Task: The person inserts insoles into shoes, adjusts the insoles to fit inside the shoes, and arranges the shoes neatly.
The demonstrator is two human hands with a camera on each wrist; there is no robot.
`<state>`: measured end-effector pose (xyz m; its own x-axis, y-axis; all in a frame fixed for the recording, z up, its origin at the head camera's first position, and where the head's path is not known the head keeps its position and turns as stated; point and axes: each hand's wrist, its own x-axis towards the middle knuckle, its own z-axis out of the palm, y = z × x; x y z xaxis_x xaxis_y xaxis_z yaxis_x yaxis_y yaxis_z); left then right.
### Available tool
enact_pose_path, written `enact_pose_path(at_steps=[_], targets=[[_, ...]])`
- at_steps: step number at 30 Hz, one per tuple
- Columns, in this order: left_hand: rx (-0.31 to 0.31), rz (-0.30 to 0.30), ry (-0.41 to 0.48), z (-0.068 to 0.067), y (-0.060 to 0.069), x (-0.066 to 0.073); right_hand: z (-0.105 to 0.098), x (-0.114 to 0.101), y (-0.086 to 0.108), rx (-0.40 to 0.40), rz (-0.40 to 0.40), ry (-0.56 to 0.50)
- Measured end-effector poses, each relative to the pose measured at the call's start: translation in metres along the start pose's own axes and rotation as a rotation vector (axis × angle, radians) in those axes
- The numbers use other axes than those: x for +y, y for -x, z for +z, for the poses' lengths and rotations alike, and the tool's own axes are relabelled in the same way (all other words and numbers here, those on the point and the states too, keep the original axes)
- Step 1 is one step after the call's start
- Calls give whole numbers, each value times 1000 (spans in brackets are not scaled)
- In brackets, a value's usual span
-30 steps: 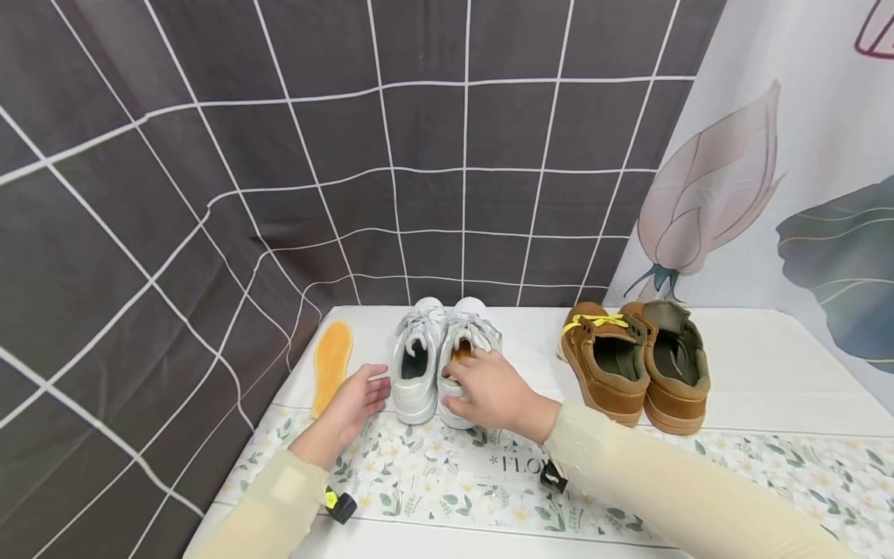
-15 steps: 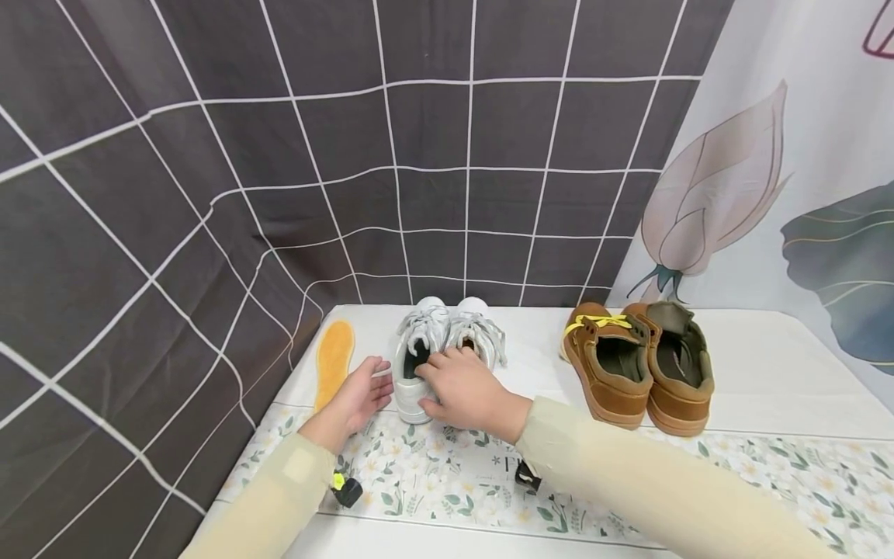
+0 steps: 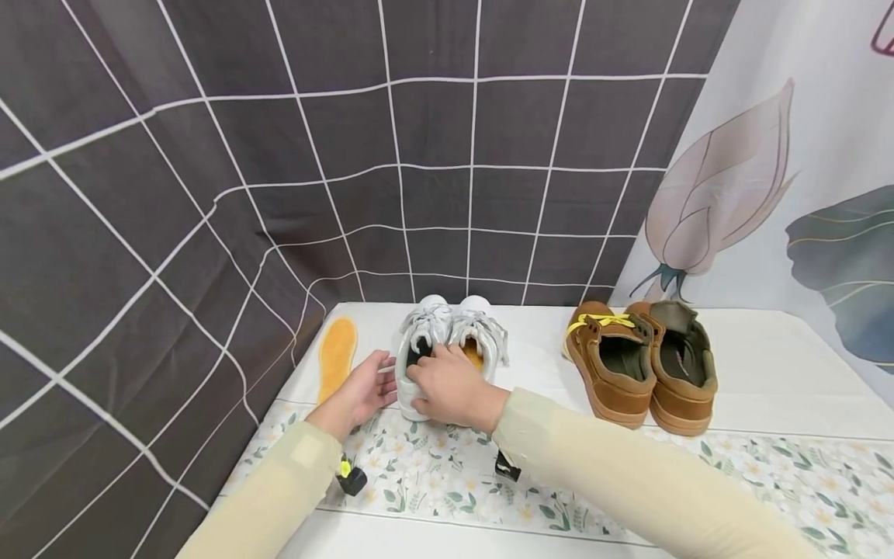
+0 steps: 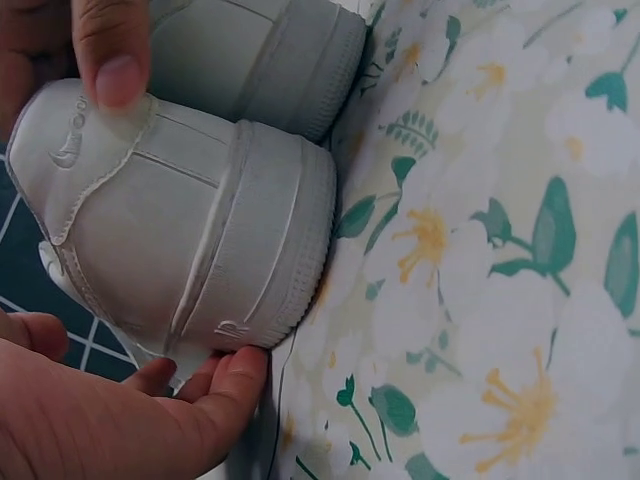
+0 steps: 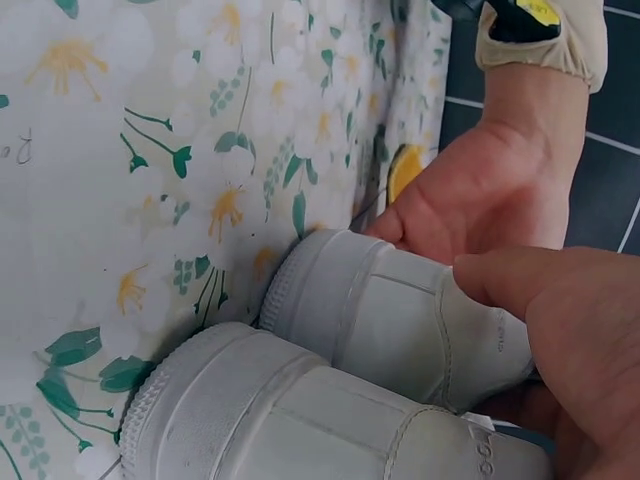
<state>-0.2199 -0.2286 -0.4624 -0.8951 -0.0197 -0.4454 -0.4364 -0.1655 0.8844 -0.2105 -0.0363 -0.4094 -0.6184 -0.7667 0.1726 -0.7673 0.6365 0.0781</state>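
White sneaker (image 4: 190,215), left one of the pair: dull off-white heel, stitched seams, embossed mark at the heel, ridged sole edge, silvery-grey laces (image 3: 426,322), dark interior. Stands upright on the flowered cover (image 3: 433,481), toe away from me, just beside its mate (image 3: 478,320). My right hand (image 3: 454,388) pinches its heel collar, thumb outside. My left hand (image 3: 365,388), fingers loosely spread, sits at its outer side.

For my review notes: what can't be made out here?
Head view: right hand hides the ends of its fingers at the left white shoe.
Head view: left hand and wrist partly cover the near end of the yellow insole.
Left wrist view: top edge cuts off the right white shoe.
Right wrist view: lettering on farther heel, too small.
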Motion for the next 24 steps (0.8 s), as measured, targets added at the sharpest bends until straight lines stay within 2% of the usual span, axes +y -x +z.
enact_pose_path(at_steps=[4,14,24], targets=[[6,6,-11,0,-1,0,2,-1,-5,-4,18,5],[19,10,-9,0,-2,0,3,-6,-13,-88,59,-12],[8,11,3,-2,-4,-2,2,-5,-12,-47,14,7]])
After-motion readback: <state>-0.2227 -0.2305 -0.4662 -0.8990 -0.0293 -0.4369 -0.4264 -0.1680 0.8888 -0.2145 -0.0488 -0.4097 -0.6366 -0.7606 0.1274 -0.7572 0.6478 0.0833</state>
